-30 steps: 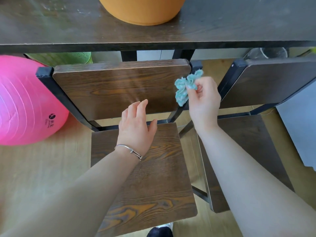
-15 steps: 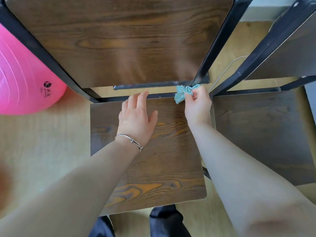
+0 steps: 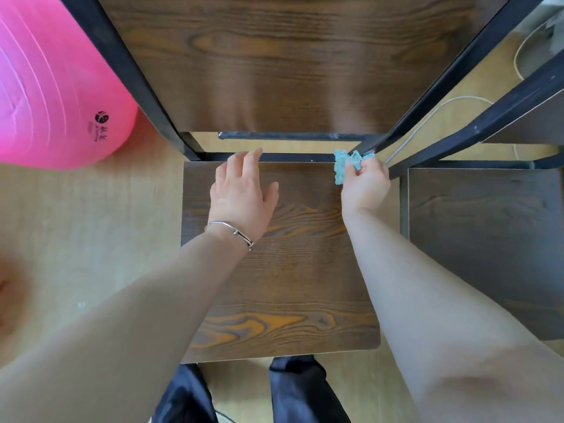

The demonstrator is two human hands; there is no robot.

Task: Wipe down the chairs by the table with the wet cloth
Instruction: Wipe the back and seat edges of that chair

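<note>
Pressing against the foot of a black frame post (image 3: 430, 87) at the back right corner of a wooden chair (image 3: 290, 270), a crumpled teal cloth (image 3: 345, 164) is pinched in the right hand (image 3: 364, 184), whose fingers and thumb are curled tightly around it. The left hand (image 3: 242, 193) is laid flat on the rear of the same seat, fingers straight and loosely spread, the tips reaching the back edge and nothing held. A thin silver bracelet (image 3: 232, 228) is worn at its wrist. The chair's dark, grained backrest (image 3: 290, 65) is seen above both hands, bordered by black metal on either side. A second chair (image 3: 488, 239) is set just beside the first on the right. A large pink ball (image 3: 52, 87) is seen on the pale wooden floor (image 3: 91, 224) to the left, close to the chair's frame, and a white cord (image 3: 464, 98) is trailed over the floor between the two chairs' frames. Dark trousers (image 3: 302, 389) are visible below the seat's front edge.
</note>
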